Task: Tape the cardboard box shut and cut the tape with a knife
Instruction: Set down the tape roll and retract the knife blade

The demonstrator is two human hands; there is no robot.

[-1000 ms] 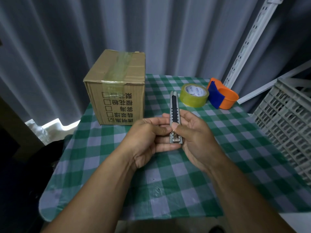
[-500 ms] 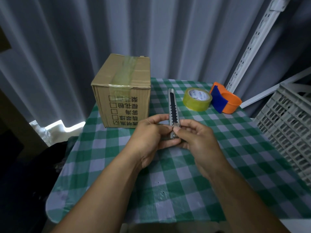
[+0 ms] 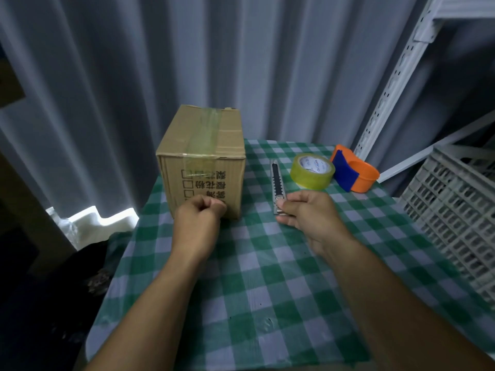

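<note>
A cardboard box [image 3: 206, 145] stands at the back left of the checked table, with clear tape running across its top and down its front. My left hand [image 3: 199, 218] is a closed fist in front of the box's lower front face, holding nothing that I can see. My right hand [image 3: 308, 212] grips the near end of a grey utility knife [image 3: 276, 180], which points away from me beside the box. No blade shows at its far tip. A roll of yellowish clear tape [image 3: 312, 171] lies flat just right of the knife.
An orange and blue tape dispenser [image 3: 353, 172] sits behind the roll. A grey plastic crate [image 3: 452, 210] stands at the table's right edge, a white shelf upright [image 3: 396, 76] behind it. Grey curtains hang at the back. The green checked tablecloth [image 3: 267, 277] ends near my forearms.
My left hand has let go of the knife and moved left to the box front, closing into a fist. My right hand has carried the knife to the right, away from me.
</note>
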